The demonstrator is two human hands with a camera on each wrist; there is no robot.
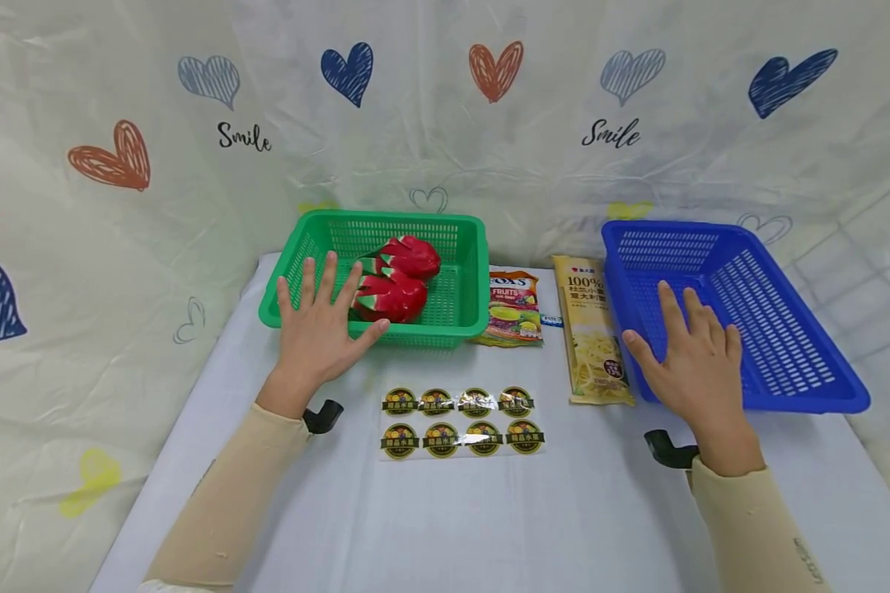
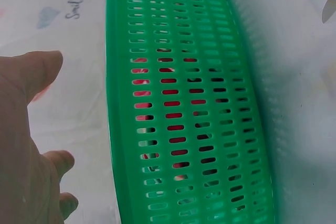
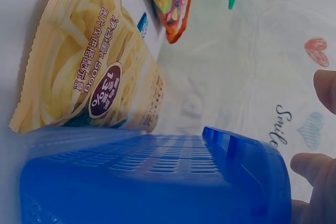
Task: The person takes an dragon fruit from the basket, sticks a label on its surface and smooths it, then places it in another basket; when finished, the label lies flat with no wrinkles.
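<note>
My left hand point(image 1: 317, 333) is spread with straight fingers above the near left part of the green basket point(image 1: 445, 331). Inside that basket lie two red dragon fruits point(image 1: 393, 298) with green-white tips, partly behind my fingers. The left wrist view shows the basket's slotted side, red showing through, and my fingers point(image 2: 39, 74) apart from it. My right hand point(image 1: 693, 362), fingers extended, hovers over the left part of the blue basket point(image 1: 779, 329), where I see no contents. In the right wrist view its fingers point(image 3: 310, 166) stand beside the blue rim. Neither hand holds anything.
Between the baskets lie a yellow pasta packet point(image 1: 592, 329) and a FOX'S fruit candy bag point(image 1: 514, 309), with a small blue-white packet point(image 1: 552, 321) partly visible. A sheet of round stickers point(image 1: 462, 422) lies on the white table point(image 1: 445, 527). A heart-printed curtain point(image 1: 423, 123) stands behind.
</note>
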